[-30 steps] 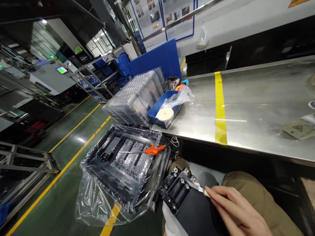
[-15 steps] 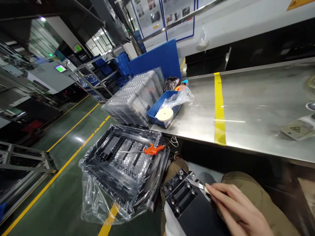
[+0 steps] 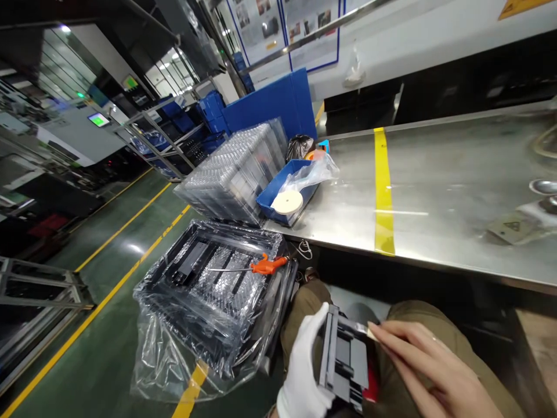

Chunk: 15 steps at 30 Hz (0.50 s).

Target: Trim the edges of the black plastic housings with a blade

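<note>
My left hand (image 3: 304,371), in a white glove, grips a black plastic part (image 3: 343,363) by its left edge and holds it over my lap, turned on edge. My bare right hand (image 3: 429,374) pinches a small metal blade (image 3: 357,330) whose tip rests on the part's top edge. Both hands are at the bottom of the view, below the edge of the steel table (image 3: 452,191).
A black tray in clear plastic wrap (image 3: 213,290) stands left of my knees with an orange air gun (image 3: 265,266) on it. On the table's left end are a stack of clear blister trays (image 3: 235,171) and a blue bin (image 3: 282,191) holding a bag and a white disc.
The black part has turned from lying flat with its screw bosses up to standing on edge. My gloved left hand has come into view around it. The blade stays at its top edge.
</note>
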Available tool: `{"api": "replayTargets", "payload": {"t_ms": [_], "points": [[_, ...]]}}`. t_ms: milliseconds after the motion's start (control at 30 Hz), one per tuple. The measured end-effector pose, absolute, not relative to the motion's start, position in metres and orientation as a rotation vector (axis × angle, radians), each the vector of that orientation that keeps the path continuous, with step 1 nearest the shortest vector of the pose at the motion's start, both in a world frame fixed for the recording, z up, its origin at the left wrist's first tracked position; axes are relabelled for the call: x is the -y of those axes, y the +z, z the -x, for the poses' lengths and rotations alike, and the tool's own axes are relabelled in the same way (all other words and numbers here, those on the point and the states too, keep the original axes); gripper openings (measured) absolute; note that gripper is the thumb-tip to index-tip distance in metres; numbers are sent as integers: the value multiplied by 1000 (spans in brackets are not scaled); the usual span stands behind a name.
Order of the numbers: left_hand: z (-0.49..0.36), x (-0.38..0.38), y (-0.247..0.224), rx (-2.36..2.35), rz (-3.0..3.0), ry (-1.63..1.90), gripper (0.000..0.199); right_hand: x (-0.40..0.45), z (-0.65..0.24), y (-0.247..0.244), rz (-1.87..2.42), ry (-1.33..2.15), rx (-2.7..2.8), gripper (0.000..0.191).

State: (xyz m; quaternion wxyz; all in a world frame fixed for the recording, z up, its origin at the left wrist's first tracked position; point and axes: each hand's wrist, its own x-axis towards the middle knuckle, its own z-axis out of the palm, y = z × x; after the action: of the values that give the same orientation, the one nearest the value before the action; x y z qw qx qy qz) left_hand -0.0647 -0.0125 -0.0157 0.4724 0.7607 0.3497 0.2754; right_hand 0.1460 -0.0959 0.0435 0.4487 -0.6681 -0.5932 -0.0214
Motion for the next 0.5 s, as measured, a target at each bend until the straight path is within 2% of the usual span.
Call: {"api": "replayTargets", "payload": {"t_ms": [133,200,267,333,433,500], "points": [[74,12,1,-800,-2000,800,78,96,-156,56,1502,-127,1602,25],[80,16,9,-835,-2079,827,86,94,-159,58,1488,-91,1619,26],[88,18,13,-901,-2143,795,85,93,-160,57,1490,-18,1549,25],[98,17,11,-807,-2170,690,80,93,-160,53,1520,278,1381,24],[107,10,4,-607,-2077,577,76,94,-156,45,1546,985,1088,53],[107,6,0,-570,-2004,588,76,95,-153,42,1533,1243,1012,68]]}}
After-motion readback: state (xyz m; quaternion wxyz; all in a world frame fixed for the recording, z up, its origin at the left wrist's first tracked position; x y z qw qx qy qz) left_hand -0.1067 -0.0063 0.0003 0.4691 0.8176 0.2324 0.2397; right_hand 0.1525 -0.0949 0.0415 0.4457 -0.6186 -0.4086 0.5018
